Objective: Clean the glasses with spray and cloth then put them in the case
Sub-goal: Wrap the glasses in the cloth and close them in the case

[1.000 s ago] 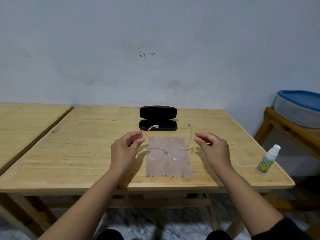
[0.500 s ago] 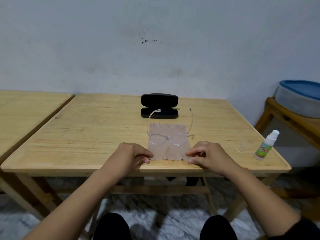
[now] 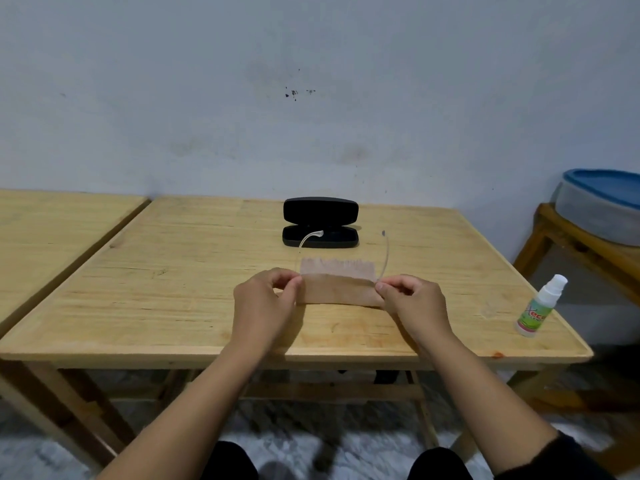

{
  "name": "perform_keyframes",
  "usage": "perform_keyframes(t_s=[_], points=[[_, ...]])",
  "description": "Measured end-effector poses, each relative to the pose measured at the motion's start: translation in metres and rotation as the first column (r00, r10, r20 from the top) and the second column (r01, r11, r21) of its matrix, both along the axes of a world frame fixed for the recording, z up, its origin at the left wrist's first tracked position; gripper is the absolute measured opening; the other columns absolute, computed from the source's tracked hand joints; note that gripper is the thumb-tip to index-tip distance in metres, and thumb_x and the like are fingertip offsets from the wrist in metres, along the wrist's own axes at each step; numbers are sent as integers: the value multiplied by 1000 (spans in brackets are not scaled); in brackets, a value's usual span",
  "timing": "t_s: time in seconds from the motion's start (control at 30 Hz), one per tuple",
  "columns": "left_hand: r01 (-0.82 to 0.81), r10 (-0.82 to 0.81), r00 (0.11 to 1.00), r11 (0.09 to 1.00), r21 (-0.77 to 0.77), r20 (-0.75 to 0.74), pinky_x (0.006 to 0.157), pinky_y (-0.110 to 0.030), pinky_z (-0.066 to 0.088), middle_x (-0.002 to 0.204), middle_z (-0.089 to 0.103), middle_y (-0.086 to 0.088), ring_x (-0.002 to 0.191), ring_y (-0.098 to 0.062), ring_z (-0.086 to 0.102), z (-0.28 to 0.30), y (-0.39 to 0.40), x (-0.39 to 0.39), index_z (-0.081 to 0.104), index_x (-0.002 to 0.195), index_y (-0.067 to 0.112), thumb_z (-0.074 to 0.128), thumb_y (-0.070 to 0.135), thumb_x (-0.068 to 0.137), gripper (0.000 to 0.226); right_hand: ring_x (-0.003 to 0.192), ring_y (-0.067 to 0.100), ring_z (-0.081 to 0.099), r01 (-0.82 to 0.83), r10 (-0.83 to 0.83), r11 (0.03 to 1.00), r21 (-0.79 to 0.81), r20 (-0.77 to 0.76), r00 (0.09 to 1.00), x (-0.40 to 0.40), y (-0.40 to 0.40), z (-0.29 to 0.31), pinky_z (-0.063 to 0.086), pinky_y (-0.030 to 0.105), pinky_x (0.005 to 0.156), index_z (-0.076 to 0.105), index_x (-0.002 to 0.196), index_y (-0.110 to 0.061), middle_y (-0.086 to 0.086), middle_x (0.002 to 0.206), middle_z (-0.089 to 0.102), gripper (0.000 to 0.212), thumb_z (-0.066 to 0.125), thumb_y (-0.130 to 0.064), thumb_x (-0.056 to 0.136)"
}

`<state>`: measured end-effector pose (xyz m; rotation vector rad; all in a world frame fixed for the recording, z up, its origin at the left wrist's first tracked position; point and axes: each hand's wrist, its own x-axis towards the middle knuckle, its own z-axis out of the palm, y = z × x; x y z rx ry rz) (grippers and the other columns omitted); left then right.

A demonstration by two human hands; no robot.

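A beige cloth [image 3: 341, 289] lies on the wooden table [image 3: 194, 299], its near half folded up and over the lenses of the clear-framed glasses [image 3: 385, 252]. Only the two temple arms stick out behind the fold. My left hand [image 3: 265, 301] pinches the cloth's left corner and my right hand [image 3: 414, 303] pinches the right corner. The black glasses case [image 3: 320, 221] stands open just behind the cloth. A small white spray bottle [image 3: 541, 306] with a green label stands upright near the table's right edge, apart from both hands.
A second wooden table [image 3: 52, 233] adjoins on the left. To the right, a grey tub with a blue lid [image 3: 602, 202] rests on a wooden stand. A wall rises right behind the table. My knees are below the front edge.
Both hands dropped from beside the glasses to the cloth's near edge, gripped its corners, and lifted that edge forward over the lenses, which are now covered.
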<state>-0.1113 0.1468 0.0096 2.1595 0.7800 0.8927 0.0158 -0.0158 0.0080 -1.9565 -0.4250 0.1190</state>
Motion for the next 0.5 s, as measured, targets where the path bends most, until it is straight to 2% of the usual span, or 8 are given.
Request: perform_keyframes(t_s=[0.1, 0.23, 0.33, 0.43, 0.5], points=[[-42, 44, 999, 996, -77, 30, 62, -3, 34, 81, 64, 14, 76, 2, 57, -1, -3, 10, 71, 95, 22, 61, 28, 87, 15, 84, 9, 62, 119, -108, 990, 79, -125, 986, 3, 11, -5, 54, 38, 83, 73, 80, -27, -11, 82, 70, 5, 69, -30, 81], [-95, 101, 994, 986, -136, 37, 62, -2, 31, 75, 65, 14, 71, 4, 57, -4, -1, 21, 73, 92, 20, 61, 30, 85, 17, 77, 16, 66, 188, -160, 975, 119, -212, 964, 5, 22, -11, 56, 46, 82, 73, 80, -27, -5, 69, 72, 6, 69, -31, 81], [-113, 119, 993, 980, -163, 28, 56, -1, 31, 77, 66, 12, 69, 4, 54, -2, 1, 27, 73, 93, 20, 62, 34, 84, 20, 73, 15, 66, 219, -175, 962, 163, -247, 953, 6, 26, -15, 57, 41, 78, 71, 82, -27, -5, 64, 72, 4, 69, -31, 82], [-106, 112, 994, 974, -201, 17, 55, 2, 33, 82, 68, 8, 66, 8, 48, -5, 3, 28, 71, 96, 18, 68, 37, 81, 25, 73, 11, 66, 223, -172, 958, 182, -260, 950, 4, 28, -14, 54, 29, 67, 68, 94, -27, -5, 73, 73, 12, 69, -27, 83], [-93, 97, 995, 974, -208, 9, 57, 6, 32, 80, 67, 9, 66, 11, 47, -8, 4, 27, 72, 96, 18, 69, 36, 80, 24, 73, 10, 66, 214, -168, 962, 167, -255, 952, 3, 28, -15, 54, 27, 66, 68, 97, -25, -4, 78, 73, 13, 69, -24, 83]])
